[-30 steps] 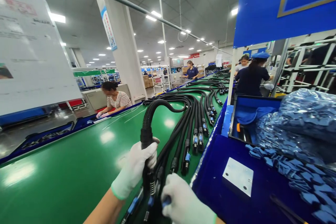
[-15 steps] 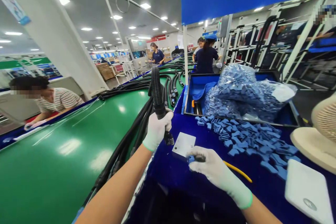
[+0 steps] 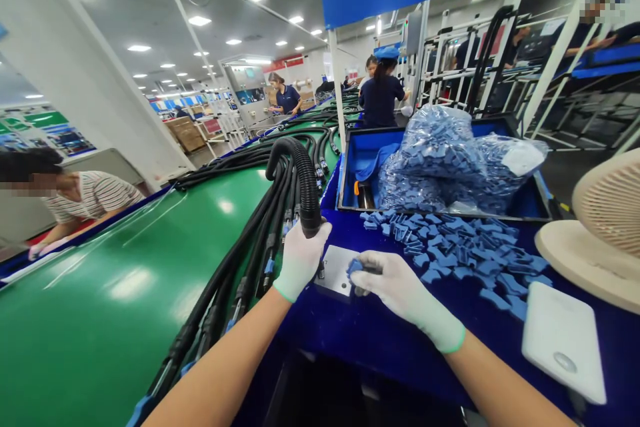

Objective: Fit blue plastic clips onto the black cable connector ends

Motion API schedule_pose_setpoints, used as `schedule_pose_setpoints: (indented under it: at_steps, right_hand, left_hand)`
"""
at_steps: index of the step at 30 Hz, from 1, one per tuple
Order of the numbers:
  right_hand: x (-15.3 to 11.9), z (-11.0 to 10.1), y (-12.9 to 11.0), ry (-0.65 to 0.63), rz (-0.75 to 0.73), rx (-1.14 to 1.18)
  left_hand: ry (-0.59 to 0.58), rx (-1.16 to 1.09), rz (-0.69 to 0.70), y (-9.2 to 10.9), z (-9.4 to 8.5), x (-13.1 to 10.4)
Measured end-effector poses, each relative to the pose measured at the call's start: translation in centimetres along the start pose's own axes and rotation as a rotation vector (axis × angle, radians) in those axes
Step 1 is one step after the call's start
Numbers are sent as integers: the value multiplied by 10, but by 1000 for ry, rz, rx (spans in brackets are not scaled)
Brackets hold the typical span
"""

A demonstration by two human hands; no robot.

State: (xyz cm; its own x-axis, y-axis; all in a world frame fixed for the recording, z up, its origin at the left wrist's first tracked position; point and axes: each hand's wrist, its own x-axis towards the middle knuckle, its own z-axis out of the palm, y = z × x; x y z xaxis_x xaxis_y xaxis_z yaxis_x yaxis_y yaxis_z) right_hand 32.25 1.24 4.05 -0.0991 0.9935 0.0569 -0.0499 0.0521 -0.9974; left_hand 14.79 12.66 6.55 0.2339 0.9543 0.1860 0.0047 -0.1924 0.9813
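Note:
My left hand [image 3: 301, 259], in a white glove, is wrapped around the lower end of a black corrugated hose [image 3: 304, 180]. The hose rises from the fist and bends over to the left at its top. Below that fist a small springy-looking tip [image 3: 321, 271] shows over a grey metal block [image 3: 334, 275] on the blue bench; whether it touches the block, I cannot tell. A small blue plastic clip [image 3: 355, 267] is pinched between the thumb and fingers of my right hand [image 3: 395, 283], also gloved, at the block's right edge.
Loose blue clips [image 3: 450, 247] lie on the bench in front of a blue bin [image 3: 345, 173] with bagged clips [image 3: 440, 153]. Further right are a white device [image 3: 565, 340] and a beige fan [image 3: 607, 213]. Black hoses [image 3: 235, 233] run along the green conveyor [image 3: 125, 320]. Several people work around.
My left hand has brought the hose's lower end to the metal block, and its upper part now leans left. My right hand has turned, showing the blue clip more plainly. The view has shifted slightly.

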Motion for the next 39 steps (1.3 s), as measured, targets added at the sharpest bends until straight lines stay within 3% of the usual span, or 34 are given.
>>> schedule_pose_setpoints:
  at_steps: [7,13,20,26,31,33,35,37,39]
  right_hand:
    - [21,1,-9,-89,-81,-114]
    - [31,8,-5,-61,-141,-378]
    - [65,24,-5,-25,-175,-615]
    - [88,25,9,-111,-106,-590]
    - [84,22,15,-158,-50,-554]
    - [81,21,13,-184,-53,-581]
    - [78,21,9,-185,-80,-639]
    - [74,24,2,-158,-132,-728]
    - [65,32,-4,-147,-198,-826]
  left_hand:
    - [-151,-52,39,-3,-7,6]
    - [-135,23,58,-3,-10,5]
    - [-114,122,83,4,-14,9]
    - [-110,78,58,-2,-13,8]
    - [-91,104,70,10,-15,0]
    - [-31,144,84,17,-31,-7]
    - [81,184,93,24,-63,-16]
    - [222,248,77,29,-115,-29]
    - [414,445,48,28,-184,-48]
